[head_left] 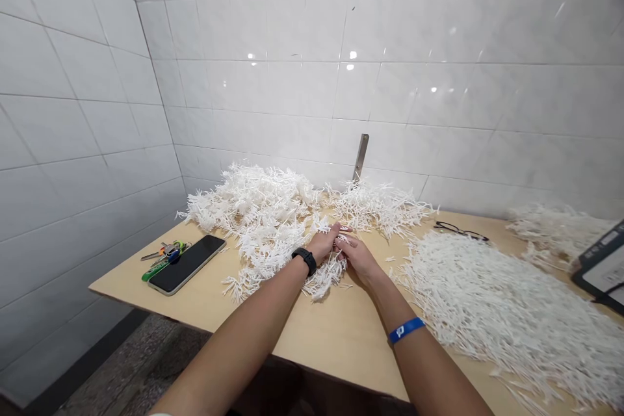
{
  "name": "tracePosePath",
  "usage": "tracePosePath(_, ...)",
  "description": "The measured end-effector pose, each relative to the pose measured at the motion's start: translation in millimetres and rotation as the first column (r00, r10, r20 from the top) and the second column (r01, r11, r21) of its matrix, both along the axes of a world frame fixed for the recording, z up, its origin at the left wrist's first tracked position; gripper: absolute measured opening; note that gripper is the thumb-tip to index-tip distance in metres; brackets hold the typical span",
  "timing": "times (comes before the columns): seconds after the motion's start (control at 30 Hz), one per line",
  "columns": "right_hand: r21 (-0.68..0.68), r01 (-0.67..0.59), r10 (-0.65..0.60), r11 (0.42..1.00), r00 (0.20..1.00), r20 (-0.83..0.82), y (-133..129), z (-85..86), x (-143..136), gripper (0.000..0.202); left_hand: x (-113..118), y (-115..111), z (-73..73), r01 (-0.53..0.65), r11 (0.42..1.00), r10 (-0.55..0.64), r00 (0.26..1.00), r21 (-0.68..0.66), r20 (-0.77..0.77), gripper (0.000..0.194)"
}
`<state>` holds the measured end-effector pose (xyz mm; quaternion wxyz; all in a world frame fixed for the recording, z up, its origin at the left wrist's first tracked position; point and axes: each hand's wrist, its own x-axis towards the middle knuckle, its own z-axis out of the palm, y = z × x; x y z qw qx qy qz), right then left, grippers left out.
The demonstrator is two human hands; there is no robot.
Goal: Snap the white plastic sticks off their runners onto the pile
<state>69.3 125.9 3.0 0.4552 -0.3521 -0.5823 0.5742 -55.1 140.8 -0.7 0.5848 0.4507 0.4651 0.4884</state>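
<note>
My left hand (324, 242), with a black band on its wrist, meets my right hand (357, 257) over the middle of the table. Fingers of both hands are closed around thin, white, branched plastic pieces (342, 238), which they partly hide. More such pieces (322, 281) lie just below and beside the hands. To their left spreads a large tangled heap of white branched pieces (266, 208). Right of my right hand is a wide pile of loose, straighter white sticks (497, 299).
A phone (188, 264) and a bunch of keys (168, 252) lie at the left of the wooden table (336, 344). Behind stand a smaller white heap (380, 205) and a metal bracket (361, 157) by the tiled wall. Glasses (461, 231) and a dark box (602, 263) are at right.
</note>
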Motion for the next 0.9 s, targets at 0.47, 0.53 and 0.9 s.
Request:
tracePosePath(0.47, -0.078, 0.510, -0.480, 0.856, 0.731, -0.484, 12, 0.5, 29, 0.031, -13, 4, 11.5, 0.023, 0.999, -0.038, 0.939, 0.048, 0.340, 0.051)
tracePosePath(0.53, -0.205, 0.503, -0.535, 0.840, 0.698, -0.477, 17, -2.2, 39, 0.034, -11, 1, 13.1, 0.041, 0.997, -0.060, 0.950, 0.068, 0.307, 0.051)
tracePosePath(0.9, 0.162, 0.193, -0.215, 0.968, 0.969, 0.125, 3, 1.4, 1, 0.038, -8, -10, 19.6, 0.193, 0.975, -0.210, 0.961, 0.108, 0.178, 0.052)
